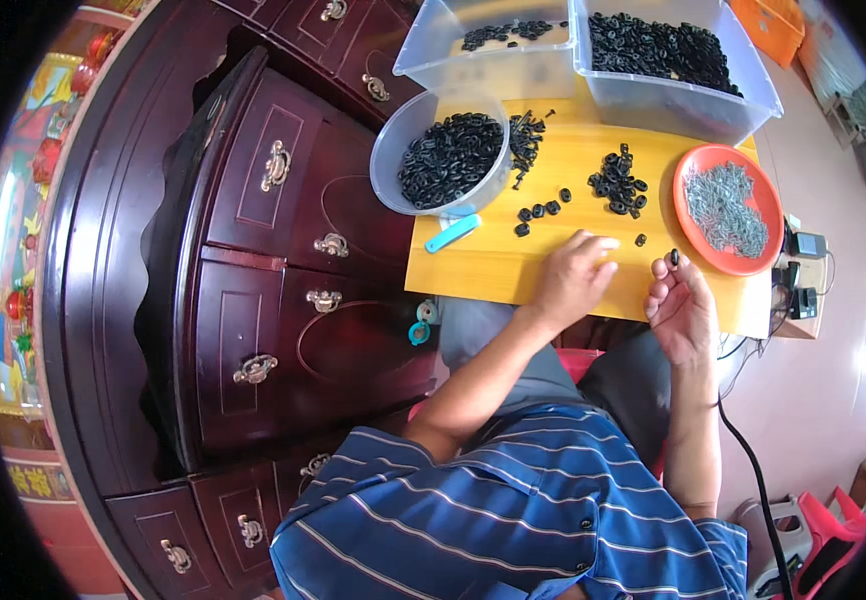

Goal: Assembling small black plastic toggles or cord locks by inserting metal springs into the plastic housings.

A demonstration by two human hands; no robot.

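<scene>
My right hand [681, 312] is closed in a pinch at the front right of the yellow table, with a small black oval plastic piece [674, 257] upright between thumb and fingertips. To its left, my left hand [571, 280] hovers over the table edge, thumb and index finger apart, nothing visible between them. A single black piece [640, 240] lies just beyond the hands. Farther off is a loose pile of the same pieces [615, 185], and several more [538, 212] sit in a short row to the left. An orange-red plate [680, 205] heaped with small silvery metal parts [728, 215] stands at the right.
A round clear tub [385, 180] of black pieces stands at the left, with black screw-like parts [525, 140] beside it. A blue-handled tool [453, 233] lies before it. Two clear bins [653, 95] stand behind. Dark wooden drawers [253, 190] flank the left; a black cable [753, 460] hangs right.
</scene>
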